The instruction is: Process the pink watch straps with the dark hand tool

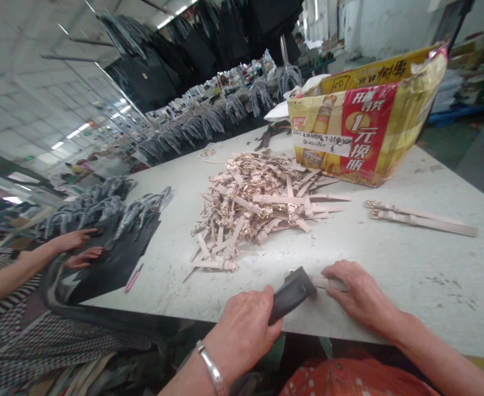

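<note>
My left hand (248,330), with a silver bangle at its wrist, is wrapped round the end of a dark grey tool (292,294) near the table's front edge. The far end of that tool lies over a pale pink buckled strap (322,282). My right hand (355,291) pinches the strap's other end against the table. Part of the strap is hidden under the tool and my fingers. Beyond both hands rises a large heap of similar pink straps (250,201) with gold buckles. Two more straps (425,217) lie side by side at the right.
A yellow and red cardboard box (363,132) stands behind the heap on the white table (411,275). At the left, another person's hands (79,247) rest by dark sheets (110,264). A pink-handled tool (133,278) lies near the left edge.
</note>
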A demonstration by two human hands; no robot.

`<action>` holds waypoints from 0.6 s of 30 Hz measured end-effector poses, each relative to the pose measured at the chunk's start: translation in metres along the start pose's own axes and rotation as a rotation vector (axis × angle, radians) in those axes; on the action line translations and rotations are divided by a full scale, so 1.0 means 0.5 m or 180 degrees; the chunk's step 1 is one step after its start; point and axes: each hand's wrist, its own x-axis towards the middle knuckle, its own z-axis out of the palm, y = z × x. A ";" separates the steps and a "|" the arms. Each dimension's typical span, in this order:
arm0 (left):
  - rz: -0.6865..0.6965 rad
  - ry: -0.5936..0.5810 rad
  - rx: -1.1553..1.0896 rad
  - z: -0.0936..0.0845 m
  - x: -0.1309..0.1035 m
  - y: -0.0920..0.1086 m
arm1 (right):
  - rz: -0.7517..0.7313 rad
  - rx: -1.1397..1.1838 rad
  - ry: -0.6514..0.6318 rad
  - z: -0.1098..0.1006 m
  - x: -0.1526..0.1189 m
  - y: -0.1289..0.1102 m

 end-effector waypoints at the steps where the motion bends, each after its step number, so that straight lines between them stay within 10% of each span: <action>1: -0.0014 -0.0008 0.0017 0.001 -0.003 -0.001 | -0.0002 0.0002 0.0008 0.000 0.000 0.000; 18: -0.0522 0.0121 -0.0820 -0.006 0.001 -0.003 | 0.0213 0.0096 0.0118 0.000 0.002 -0.005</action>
